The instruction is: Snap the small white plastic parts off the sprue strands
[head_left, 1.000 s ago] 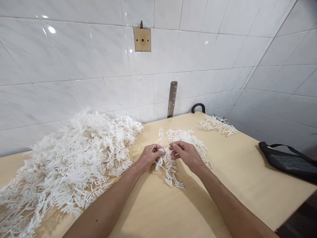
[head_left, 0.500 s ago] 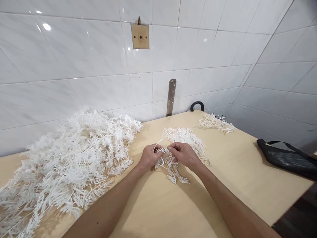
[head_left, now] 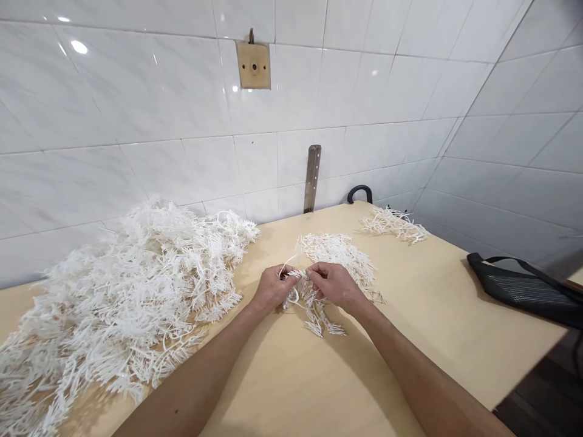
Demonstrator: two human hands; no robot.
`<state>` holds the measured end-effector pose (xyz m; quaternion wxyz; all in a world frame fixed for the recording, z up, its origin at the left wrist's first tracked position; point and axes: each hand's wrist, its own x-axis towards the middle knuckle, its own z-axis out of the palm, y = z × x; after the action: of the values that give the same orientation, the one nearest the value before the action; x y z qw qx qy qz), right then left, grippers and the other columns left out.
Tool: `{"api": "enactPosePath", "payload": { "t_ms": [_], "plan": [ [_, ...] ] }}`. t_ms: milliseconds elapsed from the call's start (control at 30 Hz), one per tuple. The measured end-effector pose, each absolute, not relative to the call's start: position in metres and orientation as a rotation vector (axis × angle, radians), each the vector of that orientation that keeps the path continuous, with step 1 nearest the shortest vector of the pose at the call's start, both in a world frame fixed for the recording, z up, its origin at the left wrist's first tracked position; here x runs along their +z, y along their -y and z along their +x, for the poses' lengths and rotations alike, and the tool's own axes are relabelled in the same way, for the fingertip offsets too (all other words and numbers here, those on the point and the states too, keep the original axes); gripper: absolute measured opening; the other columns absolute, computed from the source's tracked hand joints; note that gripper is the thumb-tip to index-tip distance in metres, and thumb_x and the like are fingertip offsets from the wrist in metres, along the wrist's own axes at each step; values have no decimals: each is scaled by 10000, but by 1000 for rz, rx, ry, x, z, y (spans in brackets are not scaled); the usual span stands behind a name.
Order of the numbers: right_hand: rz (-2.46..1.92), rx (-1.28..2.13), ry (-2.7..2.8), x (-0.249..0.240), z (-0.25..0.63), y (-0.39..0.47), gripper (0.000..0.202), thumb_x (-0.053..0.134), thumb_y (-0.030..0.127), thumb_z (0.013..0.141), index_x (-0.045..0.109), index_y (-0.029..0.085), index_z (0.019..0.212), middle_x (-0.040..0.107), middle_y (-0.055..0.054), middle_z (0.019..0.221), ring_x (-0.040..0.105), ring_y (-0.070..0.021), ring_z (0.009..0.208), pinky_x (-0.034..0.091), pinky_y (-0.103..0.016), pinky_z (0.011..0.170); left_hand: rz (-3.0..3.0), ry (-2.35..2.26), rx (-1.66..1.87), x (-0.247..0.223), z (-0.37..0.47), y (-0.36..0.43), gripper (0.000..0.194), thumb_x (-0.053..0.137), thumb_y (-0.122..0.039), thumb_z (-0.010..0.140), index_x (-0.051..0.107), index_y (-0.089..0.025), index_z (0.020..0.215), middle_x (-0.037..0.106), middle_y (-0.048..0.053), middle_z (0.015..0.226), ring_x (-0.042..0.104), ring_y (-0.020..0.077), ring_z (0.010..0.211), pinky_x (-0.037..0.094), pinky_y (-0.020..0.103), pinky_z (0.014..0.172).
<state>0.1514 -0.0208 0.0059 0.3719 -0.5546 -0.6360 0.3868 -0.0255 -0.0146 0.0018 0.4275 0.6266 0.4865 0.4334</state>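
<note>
Both hands meet over the middle of the table, pinching one white branched plastic sprig (head_left: pixel 317 312) between them. My left hand (head_left: pixel 272 287) is closed on its left end, where a thin strand loops up past the fingers. Thumb and fingertips of my right hand (head_left: pixel 334 283) grip the same piece a short way to the right. Below the fingers, the sprig's fringed ends hang down to or near the tabletop; contact cannot be made out. Just behind my right hand lies a small heap of similar white sprigs (head_left: pixel 339 250).
A large pile of white sprigs (head_left: pixel 136 291) covers the left of the wooden table (head_left: pixel 437 315). A smaller bunch of white stems (head_left: pixel 395 224) sits at the back right. Near the right edge lies a black bag (head_left: pixel 519 288). A metal bracket (head_left: pixel 312 179) stands against the tiled wall.
The view has shifted slightly, so everything appears a little further left. Both hands keep their hold on the sprig, with only tiny finger movement.
</note>
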Motion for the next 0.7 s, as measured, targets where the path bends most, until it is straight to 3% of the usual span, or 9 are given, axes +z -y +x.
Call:
{"api": "enactPosePath", "payload": {
  "t_ms": [100, 333, 700],
  "plan": [
    [-1440, 944, 1659, 5, 151, 20, 166, 538, 300, 794, 663, 194, 770, 608, 21, 624, 595, -132, 489, 460, -228, 455, 1521, -1224, 1094, 2, -25, 15, 213, 667, -334, 713, 714, -132, 758, 655, 19, 643, 552, 132, 578, 418, 237, 566],
    [-1429, 473, 1839, 2, 145, 20, 200, 494, 238, 814, 680, 201, 751, 687, -2, 694, 607, -153, 630, 433, -264, 603, 1523, -1254, 1106, 1, -25, 14, 258, 633, -384, 743, 628, -148, 641, 568, -11, 586, 497, 121, 576, 373, 234, 553],
    [-1431, 470, 1772, 3, 146, 21, 229, 498, 263, 827, 717, 205, 795, 700, 1, 687, 600, -148, 609, 419, -258, 601, 1387, -1147, 1083, 2, -22, 19, 207, 689, -332, 693, 670, -137, 760, 607, -1, 617, 518, 117, 564, 404, 230, 558]
  ]
}}
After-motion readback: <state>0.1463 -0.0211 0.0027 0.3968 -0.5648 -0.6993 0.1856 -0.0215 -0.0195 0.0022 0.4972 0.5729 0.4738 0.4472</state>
